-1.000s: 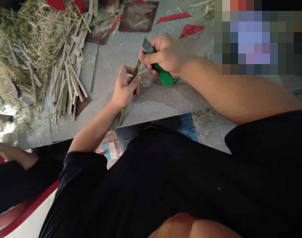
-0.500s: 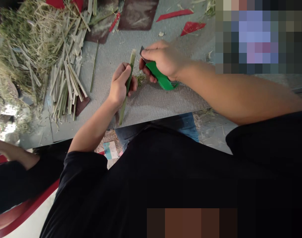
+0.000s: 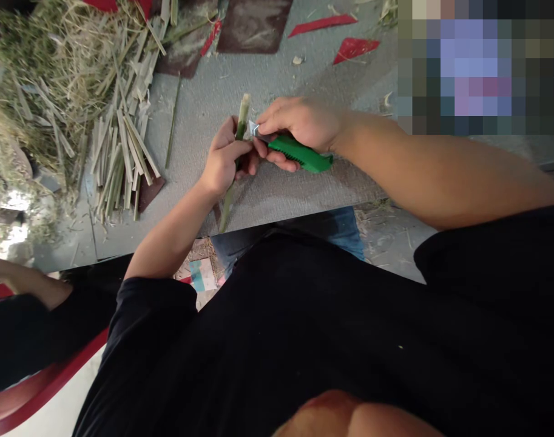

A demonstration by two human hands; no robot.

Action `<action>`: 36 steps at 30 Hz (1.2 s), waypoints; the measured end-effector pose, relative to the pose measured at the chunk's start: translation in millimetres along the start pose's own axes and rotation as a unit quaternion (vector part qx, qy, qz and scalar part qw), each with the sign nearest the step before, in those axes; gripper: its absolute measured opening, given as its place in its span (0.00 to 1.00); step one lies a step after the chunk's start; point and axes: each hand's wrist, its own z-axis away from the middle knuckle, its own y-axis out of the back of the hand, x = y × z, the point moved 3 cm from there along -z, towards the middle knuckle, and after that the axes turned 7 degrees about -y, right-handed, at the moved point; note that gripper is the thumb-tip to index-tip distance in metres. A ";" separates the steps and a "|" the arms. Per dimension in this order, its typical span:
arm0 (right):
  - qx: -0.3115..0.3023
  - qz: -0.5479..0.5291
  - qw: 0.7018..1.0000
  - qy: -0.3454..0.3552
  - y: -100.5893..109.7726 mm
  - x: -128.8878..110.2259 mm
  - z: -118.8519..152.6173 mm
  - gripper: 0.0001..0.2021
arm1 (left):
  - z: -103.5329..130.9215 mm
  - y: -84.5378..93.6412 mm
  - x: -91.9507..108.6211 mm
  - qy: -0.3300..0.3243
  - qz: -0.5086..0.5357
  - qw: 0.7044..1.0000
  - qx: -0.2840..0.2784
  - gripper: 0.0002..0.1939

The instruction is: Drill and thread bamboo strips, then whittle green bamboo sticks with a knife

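A thin green strip (image 3: 243,112), likely a split plant stem, stands slanted in my left hand (image 3: 222,155), whose fingers are closed around its middle. The strip's pale end points away from me and its lower end hangs near the table's front edge. My right hand (image 3: 304,124) grips a green utility knife (image 3: 304,155) by its handle. The knife's blade (image 3: 253,128) meets or nearly touches the strip just above my left thumb; the exact contact is hard to make out.
A bundle of cut strips (image 3: 122,164) lies to the left on the grey table (image 3: 277,194), beside a heap of green shavings (image 3: 85,79). Dark brown squares (image 3: 253,27) and red scraps (image 3: 322,25) lie at the back. Another person's arm (image 3: 31,282) shows at the lower left.
My right hand has turned and brought the knife down and left, its blade now at the strip. My left thumb has shifted right toward the blade.
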 end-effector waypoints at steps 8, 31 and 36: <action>-0.036 -0.005 0.999 -0.008 0.0 1.1 -0.9 0.14 | 4.1 0.5 -3.8 0.032 0.019 0.999 -0.035 0.20; -0.074 -0.068 0.995 0.004 -1.2 18.2 -10.3 0.15 | -5.7 26.9 -37.0 -0.153 -0.128 0.978 -0.063 0.31; -0.045 -0.087 0.994 0.053 -3.5 20.8 -16.5 0.22 | -8.2 30.6 -36.7 -0.189 -0.172 0.966 -0.038 0.31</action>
